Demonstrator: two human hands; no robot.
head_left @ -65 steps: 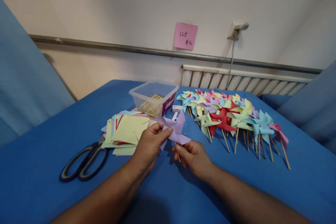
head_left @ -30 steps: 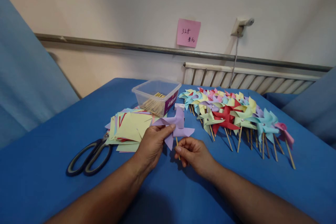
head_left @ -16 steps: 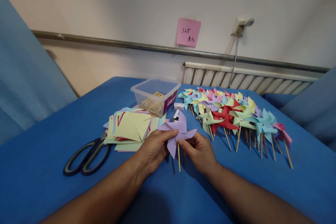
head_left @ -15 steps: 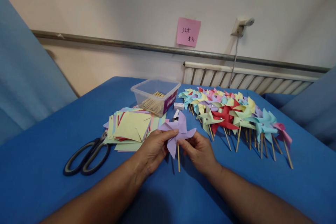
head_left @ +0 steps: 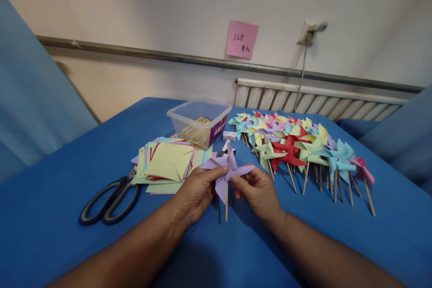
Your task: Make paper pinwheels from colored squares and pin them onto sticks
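A purple paper pinwheel (head_left: 227, 172) on a thin wooden stick (head_left: 226, 204) sits between my two hands above the blue table. My left hand (head_left: 195, 191) pinches the pinwheel's left blade and centre. My right hand (head_left: 258, 189) is closed on the pinwheel's right side near the hub. The stick hangs straight down between my hands. What my right fingertips press at the hub is hidden.
A stack of coloured paper squares (head_left: 167, 164) lies left of my hands, with black scissors (head_left: 108, 200) further left. A clear plastic box of sticks (head_left: 199, 123) stands behind. Several finished pinwheels (head_left: 297, 148) lie in a row on the right of the blue table (head_left: 67, 252). A small white box (head_left: 229, 135) sits by the plastic box.
My right hand has moved up from the stick's lower end to the pinwheel's hub. The stick now hangs free and upright. The pinwheel sits a little nearer to me.
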